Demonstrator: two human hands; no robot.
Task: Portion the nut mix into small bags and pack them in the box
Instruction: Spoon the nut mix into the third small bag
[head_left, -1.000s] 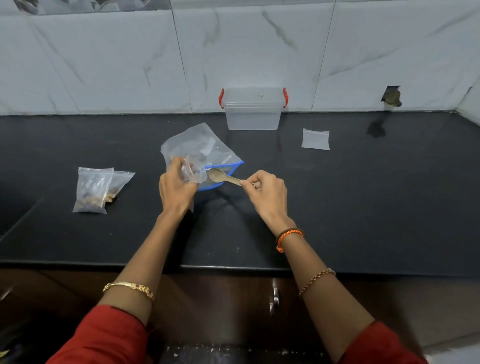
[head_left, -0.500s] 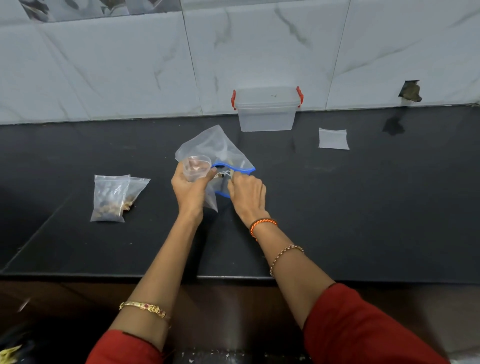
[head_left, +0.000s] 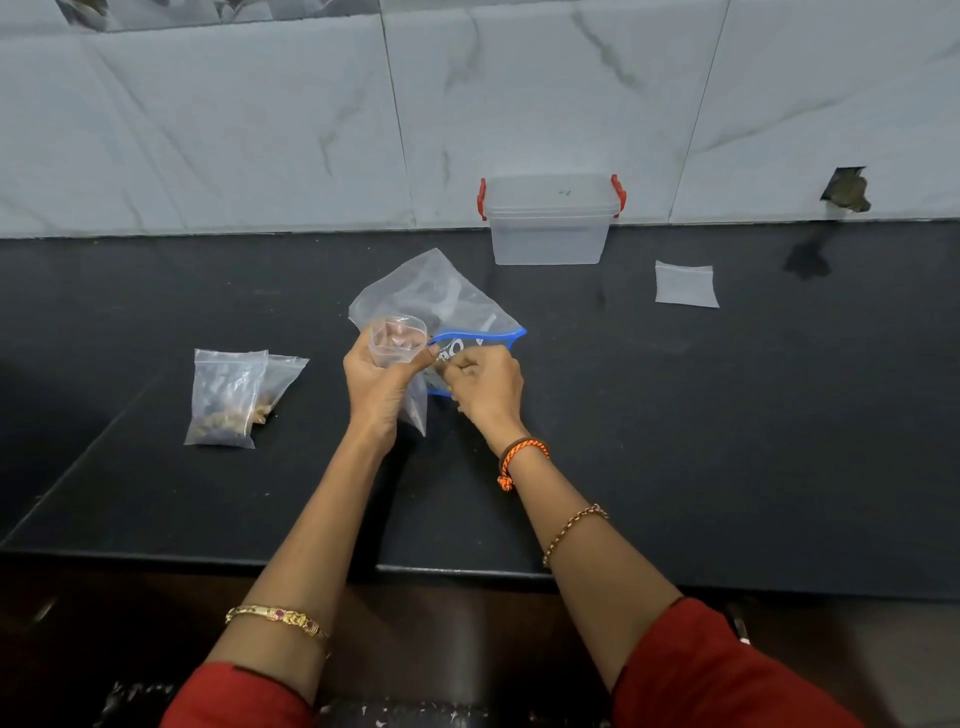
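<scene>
My left hand (head_left: 376, 382) holds a small clear bag (head_left: 397, 340) upright with its mouth open. Right beside it, my right hand (head_left: 485, 387) is closed on a spoon, whose bowl is hidden inside the mouth of the large clear bag with a blue zip edge (head_left: 441, 301) lying on the black counter. Two filled small bags of nut mix (head_left: 228, 397) lie to the left. A clear plastic box with red clips (head_left: 549, 221), lid on, stands at the back against the wall. One empty small bag (head_left: 685, 285) lies flat to the right of the box.
The black counter (head_left: 727, 441) runs the full width, its front edge near my elbows. A marble-tiled wall (head_left: 260, 130) backs it, with a dark hole (head_left: 847, 189) at the far right.
My right hand has moved left and down with the spoon, from beside the large bag into its mouth. My left hand has raised the small bag and its mouth now shows open.
</scene>
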